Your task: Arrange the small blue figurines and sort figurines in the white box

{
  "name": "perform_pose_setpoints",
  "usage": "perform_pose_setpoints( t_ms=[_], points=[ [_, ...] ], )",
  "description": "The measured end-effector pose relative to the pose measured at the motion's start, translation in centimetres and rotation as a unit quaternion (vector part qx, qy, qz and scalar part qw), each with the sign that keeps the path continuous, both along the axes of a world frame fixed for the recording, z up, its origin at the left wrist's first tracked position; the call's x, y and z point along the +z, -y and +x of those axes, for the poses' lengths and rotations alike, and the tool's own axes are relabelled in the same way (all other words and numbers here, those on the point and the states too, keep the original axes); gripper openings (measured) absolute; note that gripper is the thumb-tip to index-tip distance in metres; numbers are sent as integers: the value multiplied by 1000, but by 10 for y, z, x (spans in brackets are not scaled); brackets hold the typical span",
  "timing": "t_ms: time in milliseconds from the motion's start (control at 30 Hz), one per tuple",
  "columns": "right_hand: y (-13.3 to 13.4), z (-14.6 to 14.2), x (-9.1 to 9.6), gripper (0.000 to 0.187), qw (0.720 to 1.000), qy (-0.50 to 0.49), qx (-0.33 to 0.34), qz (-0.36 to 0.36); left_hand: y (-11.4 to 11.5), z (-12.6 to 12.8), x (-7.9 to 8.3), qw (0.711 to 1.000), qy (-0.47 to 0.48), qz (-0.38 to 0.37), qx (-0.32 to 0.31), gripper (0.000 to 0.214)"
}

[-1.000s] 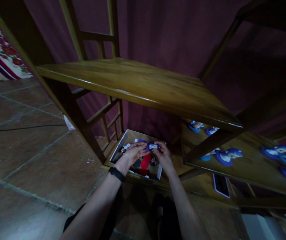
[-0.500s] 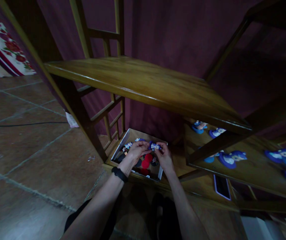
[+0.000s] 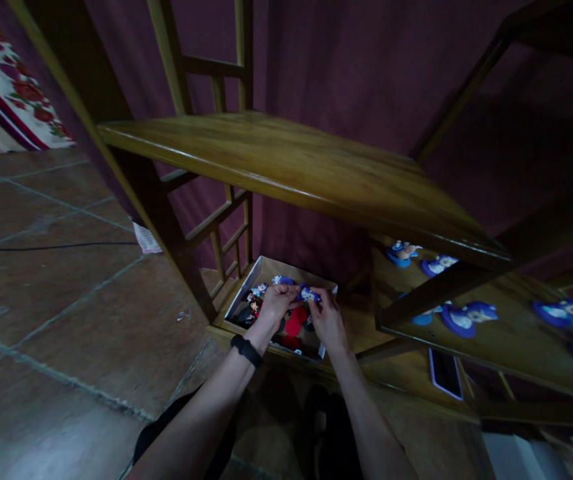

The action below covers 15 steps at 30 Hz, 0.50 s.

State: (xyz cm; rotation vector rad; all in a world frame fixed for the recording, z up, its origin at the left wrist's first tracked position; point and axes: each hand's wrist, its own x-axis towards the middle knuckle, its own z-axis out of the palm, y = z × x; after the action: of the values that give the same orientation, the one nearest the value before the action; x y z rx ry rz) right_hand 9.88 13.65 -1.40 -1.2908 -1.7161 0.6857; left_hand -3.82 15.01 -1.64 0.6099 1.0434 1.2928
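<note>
Spanning the gap between left hand point(image 3: 277, 303) and right hand point(image 3: 328, 322), a figurine point(image 3: 309, 294) lies over the box point(image 3: 302, 277), near its far right corner. Its long axis runs sideways, roughly parallel to the box's far edge, with the purple base point(image 3: 301, 292) toward the left hand. Neither hand is nearer: the left grip appears clamped on the base, the right grip on the opposite end, fingertips drawn together. Whether the figurine touches the box's contents cannot be told. Within the box, small figures point(image 3: 259, 290) occupy the far left corner; red discs point(image 3: 294, 323) extend from the middle toward the near edge. The box stands at the left end of the lower shelf point(image 3: 393, 373), a phone point(image 3: 445, 373) toward its right end. Other figurines point(image 3: 469, 317) rest on the side shelf point(image 3: 509, 333).
</note>
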Motion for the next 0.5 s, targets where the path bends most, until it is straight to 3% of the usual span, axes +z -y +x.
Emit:
perform_pose_setpoints(
  t_ms=[233,500],
  points=[
    [-2,-2,-5,21,999,-30,-10,-28,-2,4,-5,999,-35,11,9,27],
    [-15,-2,-29,26,984,-134,-80,-86,-2,8,-9,973,-214,89,2,16]
  ],
)
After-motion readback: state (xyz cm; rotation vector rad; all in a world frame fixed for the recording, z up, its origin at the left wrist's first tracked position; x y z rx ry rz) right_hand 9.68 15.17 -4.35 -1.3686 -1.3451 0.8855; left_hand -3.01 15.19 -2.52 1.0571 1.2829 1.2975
